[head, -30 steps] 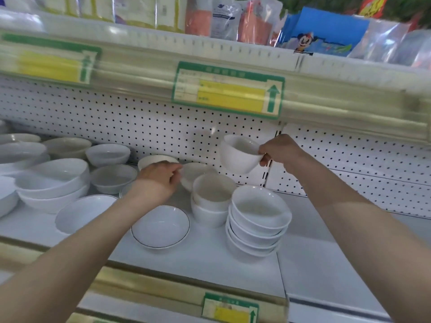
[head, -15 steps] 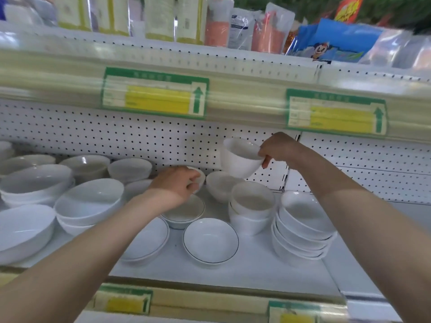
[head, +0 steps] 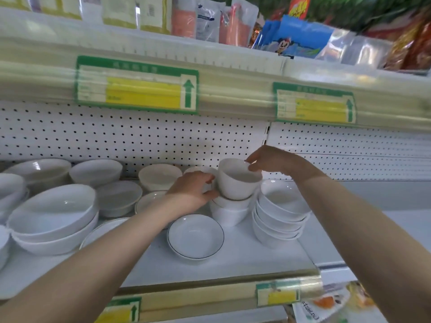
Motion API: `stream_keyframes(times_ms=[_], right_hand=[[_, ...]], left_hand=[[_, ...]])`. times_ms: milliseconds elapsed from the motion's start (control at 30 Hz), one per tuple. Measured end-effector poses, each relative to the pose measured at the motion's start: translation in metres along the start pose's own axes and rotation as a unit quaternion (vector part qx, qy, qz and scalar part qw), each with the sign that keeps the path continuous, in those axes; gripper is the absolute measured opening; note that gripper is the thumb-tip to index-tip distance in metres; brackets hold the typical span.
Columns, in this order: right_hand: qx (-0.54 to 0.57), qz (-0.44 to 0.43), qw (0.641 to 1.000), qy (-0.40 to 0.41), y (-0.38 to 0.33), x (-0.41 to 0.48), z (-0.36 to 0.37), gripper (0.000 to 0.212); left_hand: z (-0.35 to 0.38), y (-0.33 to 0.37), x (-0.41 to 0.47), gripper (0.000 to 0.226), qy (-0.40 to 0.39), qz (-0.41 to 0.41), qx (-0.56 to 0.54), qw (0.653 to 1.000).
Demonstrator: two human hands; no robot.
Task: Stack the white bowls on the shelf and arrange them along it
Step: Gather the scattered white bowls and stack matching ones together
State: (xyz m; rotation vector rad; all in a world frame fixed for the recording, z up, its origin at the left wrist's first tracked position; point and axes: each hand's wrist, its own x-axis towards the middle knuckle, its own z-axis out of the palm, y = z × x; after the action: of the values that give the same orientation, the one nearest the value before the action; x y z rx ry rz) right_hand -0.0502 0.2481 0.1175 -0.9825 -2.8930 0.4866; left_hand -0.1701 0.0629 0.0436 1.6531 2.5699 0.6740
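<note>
On a white metal shop shelf, a right hand pinches the rim of a deep white ceramic bowl, seating it on a short stack of matching bowls; the left hand cups its side, apparently to steady the nesting.

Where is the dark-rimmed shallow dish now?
Head view: the dish sits centrally on the shelf, just in front of the deep-bowl stack, left of the taller stack.

the left forearm and right forearm are bare and smooth right to the frame's edge. the left hand and right hand are bare too, wrist to fingertips.
</note>
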Motion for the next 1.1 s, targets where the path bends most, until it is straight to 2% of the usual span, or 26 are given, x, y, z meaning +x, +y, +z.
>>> stream_keyframes(times_ms=[200,567,667,833,933,1033,1100], right_hand=[[-0.02,-0.037,0.999,-0.004,0.002,0.008,0.014,0.029],[-0.068,-0.07,0.995,-0.023,0.007,0.018,0.013,0.029],[-0.038,-0.093,0.995,0.021,0.001,0.02,0.007,0.023],[0.023,-0.141,0.98,0.136,-0.038,0.022,0.0,0.02],[0.02,-0.183,0.972,0.145,-0.068,0.012,0.015,0.02],[-0.032,-0.235,0.961,0.143,-0.093,0.0,0.041,0.019],[-0.076,-0.234,0.962,0.122,-0.106,-0.008,0.06,0.02]], left_hand=[[0.005,0.0,0.002,0.034,-0.005,-0.033,-0.062,0.998],[0.01,-0.004,-0.001,0.056,-0.004,-0.07,-0.082,0.994],[-0.001,-0.01,-0.009,0.059,0.0,-0.087,-0.04,0.995],[-0.027,-0.029,-0.038,0.048,0.061,-0.123,0.014,0.99],[-0.039,-0.053,-0.058,0.05,0.08,-0.137,0.017,0.987],[-0.046,-0.074,-0.081,0.047,0.11,-0.121,0.0,0.986],[-0.049,-0.083,-0.097,0.044,0.12,-0.103,-0.008,0.987]])
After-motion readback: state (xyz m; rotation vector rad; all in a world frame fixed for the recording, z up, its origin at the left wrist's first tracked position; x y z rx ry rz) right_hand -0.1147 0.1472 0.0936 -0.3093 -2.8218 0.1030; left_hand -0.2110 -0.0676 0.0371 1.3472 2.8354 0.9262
